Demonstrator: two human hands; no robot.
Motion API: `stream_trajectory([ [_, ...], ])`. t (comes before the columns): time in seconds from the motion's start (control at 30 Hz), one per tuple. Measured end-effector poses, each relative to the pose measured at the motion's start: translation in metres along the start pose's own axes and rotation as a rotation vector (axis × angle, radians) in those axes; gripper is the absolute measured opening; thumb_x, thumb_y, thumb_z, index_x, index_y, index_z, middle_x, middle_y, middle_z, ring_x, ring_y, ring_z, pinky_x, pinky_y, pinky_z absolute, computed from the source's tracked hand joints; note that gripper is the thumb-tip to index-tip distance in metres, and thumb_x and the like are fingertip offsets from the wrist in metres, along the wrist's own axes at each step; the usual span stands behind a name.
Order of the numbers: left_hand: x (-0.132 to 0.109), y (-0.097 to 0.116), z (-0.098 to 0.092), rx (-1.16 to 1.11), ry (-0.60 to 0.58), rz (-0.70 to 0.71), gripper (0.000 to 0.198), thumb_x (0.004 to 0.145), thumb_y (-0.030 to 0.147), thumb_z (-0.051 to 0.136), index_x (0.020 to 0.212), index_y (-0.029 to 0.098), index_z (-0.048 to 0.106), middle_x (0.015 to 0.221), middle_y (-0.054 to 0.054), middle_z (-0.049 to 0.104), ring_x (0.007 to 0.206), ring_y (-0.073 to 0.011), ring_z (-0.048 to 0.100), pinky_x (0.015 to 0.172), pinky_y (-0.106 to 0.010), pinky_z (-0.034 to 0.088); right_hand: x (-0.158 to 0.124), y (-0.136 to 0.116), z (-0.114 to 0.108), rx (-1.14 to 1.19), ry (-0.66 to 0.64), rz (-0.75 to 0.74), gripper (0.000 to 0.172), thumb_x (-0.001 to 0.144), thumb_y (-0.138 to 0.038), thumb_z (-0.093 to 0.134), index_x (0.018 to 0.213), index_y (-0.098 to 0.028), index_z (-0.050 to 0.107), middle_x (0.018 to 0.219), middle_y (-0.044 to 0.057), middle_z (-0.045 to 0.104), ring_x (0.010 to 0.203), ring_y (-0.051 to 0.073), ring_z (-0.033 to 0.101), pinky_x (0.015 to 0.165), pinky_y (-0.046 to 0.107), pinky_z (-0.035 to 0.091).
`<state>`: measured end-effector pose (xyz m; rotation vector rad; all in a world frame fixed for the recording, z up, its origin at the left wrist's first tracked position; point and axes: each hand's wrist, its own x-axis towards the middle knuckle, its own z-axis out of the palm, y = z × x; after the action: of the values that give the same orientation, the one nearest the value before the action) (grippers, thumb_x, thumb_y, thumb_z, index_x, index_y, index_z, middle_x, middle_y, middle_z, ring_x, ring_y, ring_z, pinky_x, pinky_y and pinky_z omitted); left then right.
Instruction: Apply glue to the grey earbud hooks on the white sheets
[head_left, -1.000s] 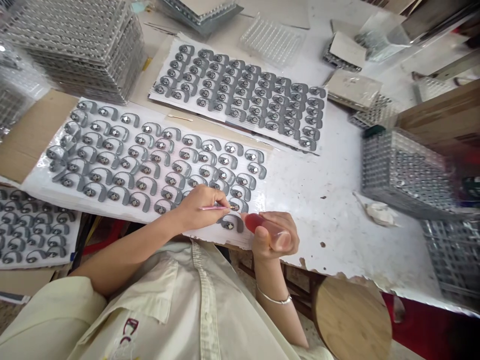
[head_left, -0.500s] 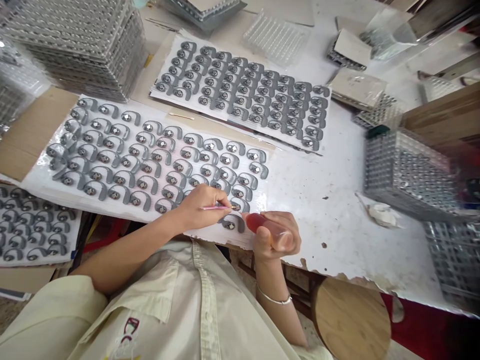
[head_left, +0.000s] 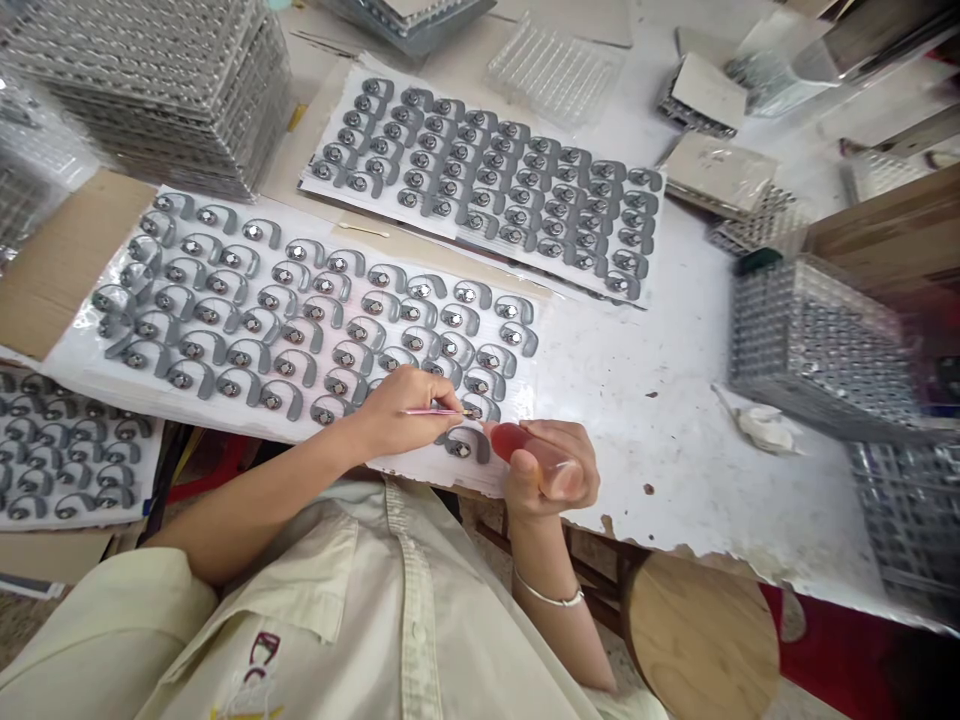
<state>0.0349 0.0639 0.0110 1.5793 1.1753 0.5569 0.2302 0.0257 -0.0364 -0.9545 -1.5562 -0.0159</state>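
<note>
the counter (head_left: 637,440) runs wide beneath everything, white and scuffed, its near edge ragged and flaking brown. toward its left edge rises a squared tower of thin, dimpled trays (head_left: 135,60), ridged and glossy. a pale, flat near sheet (head_left: 521,400) lies along the near edge in front of me, with strips of shiny film over its ends; a second white sheet (head_left: 390,200) lies behind it, farther from that edge. to the right, well apart, sits a blocky stack wrapped in clear film (head_left: 817,340). below the near edge i see a round, smooth wooden stool (head_left: 701,640).

my hands are near each other but not touching. my right hand (head_left: 529,495), with a thin silvery bangle (head_left: 555,600) at the wrist, is wrapped round a rounded, see-through reddish bottle (head_left: 532,455), its narrow tip pointing left. my left hand (head_left: 409,405) pinches a slim pink stick (head_left: 431,412), its end at the round, metallic-looking head of a hooked gray piece (head_left: 491,408) by the near sheet's right end; i can't tell if they touch. the bottle's tip is just beside that piece. smallest is a thin swab (head_left: 364,229) on the cardboard strip between the sheets.
</note>
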Motion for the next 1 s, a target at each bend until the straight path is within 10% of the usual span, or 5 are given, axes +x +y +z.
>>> stream_trajectory([
  [0.33,-0.001,0.001,0.001,-0.032,0.008,-0.056,0.01,0.074,0.021,0.064,0.074,0.018,0.074,0.071,0.001,0.072,0.057,-0.0104,0.057,0.05,-0.02,0.038,0.002,-0.003,0.001,-0.032,-0.015,0.0,0.026,0.082,-0.034,0.065,0.102,-0.021,0.056,0.076,0.003,0.063,0.063,0.019,0.059,0.052,0.034,0.048],
  [0.5,-0.003,0.0,0.007,0.008,0.054,0.01,0.009,0.073,0.018,0.065,0.074,0.019,0.073,0.074,0.0,0.073,0.057,-0.0118,0.061,0.051,-0.022,0.041,0.007,-0.004,0.004,0.019,0.196,0.159,0.024,0.084,-0.045,0.059,0.083,-0.021,0.06,0.067,0.001,0.059,0.058,0.018,0.056,0.051,0.035,0.045],
  [0.73,-0.034,-0.024,0.017,0.111,0.668,0.531,0.006,0.076,0.014,0.07,0.079,0.019,0.067,0.082,-0.004,0.075,0.068,-0.0164,0.068,0.07,-0.033,0.051,0.012,0.009,-0.014,0.325,0.509,0.759,0.037,0.086,-0.051,0.051,0.065,-0.021,0.052,0.061,-0.001,0.054,0.059,0.017,0.058,0.061,0.041,0.055],
  [1.0,-0.046,-0.049,0.009,0.311,0.809,0.63,0.014,0.076,0.011,0.071,0.083,0.02,0.063,0.083,-0.003,0.075,0.069,-0.0166,0.067,0.078,-0.04,0.049,0.015,0.019,-0.017,0.661,0.371,1.124,0.044,0.07,-0.064,0.063,0.071,-0.02,0.058,0.07,0.0,0.057,0.091,0.028,0.066,0.073,0.047,0.057],
])
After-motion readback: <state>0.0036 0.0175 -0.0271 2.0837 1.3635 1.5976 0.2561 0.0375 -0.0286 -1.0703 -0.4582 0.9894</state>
